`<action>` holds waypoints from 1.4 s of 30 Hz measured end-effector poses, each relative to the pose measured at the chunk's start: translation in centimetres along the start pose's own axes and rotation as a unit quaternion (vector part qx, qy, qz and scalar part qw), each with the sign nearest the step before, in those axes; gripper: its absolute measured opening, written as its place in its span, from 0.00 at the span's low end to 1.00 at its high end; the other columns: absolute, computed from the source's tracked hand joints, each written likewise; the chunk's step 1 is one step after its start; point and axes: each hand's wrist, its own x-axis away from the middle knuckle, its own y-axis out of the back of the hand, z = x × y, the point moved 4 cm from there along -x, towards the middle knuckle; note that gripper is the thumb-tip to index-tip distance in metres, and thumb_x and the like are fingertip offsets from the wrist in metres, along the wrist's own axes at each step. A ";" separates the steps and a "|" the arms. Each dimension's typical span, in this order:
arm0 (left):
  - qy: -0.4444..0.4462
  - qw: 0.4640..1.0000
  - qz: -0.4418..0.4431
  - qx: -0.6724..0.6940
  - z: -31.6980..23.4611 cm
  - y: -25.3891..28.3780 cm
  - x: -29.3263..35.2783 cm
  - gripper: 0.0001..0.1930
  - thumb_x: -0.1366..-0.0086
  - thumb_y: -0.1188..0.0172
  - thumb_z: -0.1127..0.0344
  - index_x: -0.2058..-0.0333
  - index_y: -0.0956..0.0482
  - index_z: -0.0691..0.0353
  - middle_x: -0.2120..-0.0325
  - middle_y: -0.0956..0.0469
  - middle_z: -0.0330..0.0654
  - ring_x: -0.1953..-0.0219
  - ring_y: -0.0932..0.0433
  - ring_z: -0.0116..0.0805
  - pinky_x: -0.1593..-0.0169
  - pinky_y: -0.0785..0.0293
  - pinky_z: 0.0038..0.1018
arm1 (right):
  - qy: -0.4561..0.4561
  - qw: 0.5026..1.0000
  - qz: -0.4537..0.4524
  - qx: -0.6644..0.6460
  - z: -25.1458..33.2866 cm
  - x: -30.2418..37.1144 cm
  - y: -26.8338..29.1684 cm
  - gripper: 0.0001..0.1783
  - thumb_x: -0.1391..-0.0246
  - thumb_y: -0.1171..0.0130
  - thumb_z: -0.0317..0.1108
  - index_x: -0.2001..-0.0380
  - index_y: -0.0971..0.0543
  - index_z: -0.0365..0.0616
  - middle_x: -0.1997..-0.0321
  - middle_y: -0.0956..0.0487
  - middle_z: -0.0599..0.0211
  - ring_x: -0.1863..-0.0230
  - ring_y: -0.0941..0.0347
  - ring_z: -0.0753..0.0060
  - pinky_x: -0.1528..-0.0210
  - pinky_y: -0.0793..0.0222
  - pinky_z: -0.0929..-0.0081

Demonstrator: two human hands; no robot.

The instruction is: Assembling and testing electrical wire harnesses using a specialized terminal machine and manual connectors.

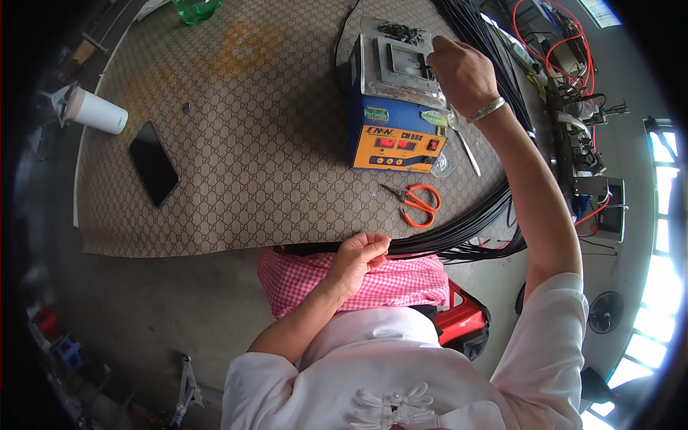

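- Head view: the right arm [534,186] is stretched forward over the patterned table [236,179], elbow turned outward, forearm slanted inward to the wrist, where a silvery bracelet [489,109] is worn
- The right hand [464,75] is held knuckles up, fingers curled, at the right edge of the metal tray [376,80]; whether anything is pinched in the fingertips cannot be told
- The tray is set on top of a blue box-shaped device [369,136] with an orange front and lit red readouts; a square frame is seen in it, with dark scraps behind
- The left arm [304,322] is bent, forearm angled inward across the lap
- The left hand [356,261] is placed at the near table edge, fingers folded, thumb pressed toward the forefinger; whether a strand is gripped cannot be told
- The black cable bundle [469,231] is laid along the near edge beside the left hand, then curved up the right side
- Between hands and device, orange-handled cutters [408,195] are left nearer, a spoon [469,149] farther right
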 end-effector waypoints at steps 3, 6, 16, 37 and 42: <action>0.002 1.000 0.008 0.001 -0.1 0.0 0.0 0.05 0.42 0.44 0.67 0.69 0.26 0.61 0.79 0.29 0.31 0.78 0.34 0.18 0.71 0.36 0.15 | 0.009 1.000 0.000 -0.002 0.2 -0.2 0.0 0.03 0.59 0.47 0.28 0.81 0.24 0.47 0.69 0.29 0.72 0.62 0.29 0.72 0.63 0.29 0.76; 0.008 1.000 0.003 0.001 0.0 0.1 -0.2 0.05 0.42 0.44 0.67 0.68 0.26 0.61 0.79 0.29 0.32 0.78 0.33 0.18 0.71 0.36 0.15 | 0.006 1.000 0.005 -0.002 0.4 -0.3 -0.2 0.03 0.60 0.47 0.28 0.81 0.24 0.47 0.69 0.29 0.72 0.63 0.29 0.72 0.63 0.29 0.77; 0.014 1.000 0.007 0.007 -0.1 0.2 -0.2 0.05 0.43 0.44 0.68 0.68 0.26 0.61 0.79 0.29 0.32 0.78 0.33 0.19 0.70 0.36 0.15 | 0.047 0.998 0.018 0.026 0.0 -1.0 0.0 0.04 0.60 0.46 0.27 0.79 0.23 0.48 0.67 0.28 0.72 0.62 0.29 0.72 0.62 0.29 0.77; 0.021 1.000 0.004 0.012 -0.1 0.3 -0.2 0.06 0.42 0.45 0.68 0.67 0.25 0.62 0.79 0.29 0.32 0.79 0.33 0.19 0.71 0.35 0.15 | -0.023 0.995 0.054 -0.087 -1.9 -0.9 0.3 0.05 0.55 0.46 0.33 0.76 0.23 0.45 0.73 0.26 0.66 0.70 0.27 0.63 0.66 0.31 0.70; 0.016 1.000 0.008 0.009 -0.1 0.3 -0.2 0.07 0.42 0.45 0.68 0.66 0.25 0.62 0.79 0.29 0.32 0.78 0.33 0.18 0.71 0.35 0.15 | -0.070 0.986 0.072 -0.135 -2.6 -0.4 -0.6 0.06 0.54 0.47 0.35 0.75 0.22 0.46 0.73 0.24 0.65 0.69 0.27 0.62 0.65 0.31 0.69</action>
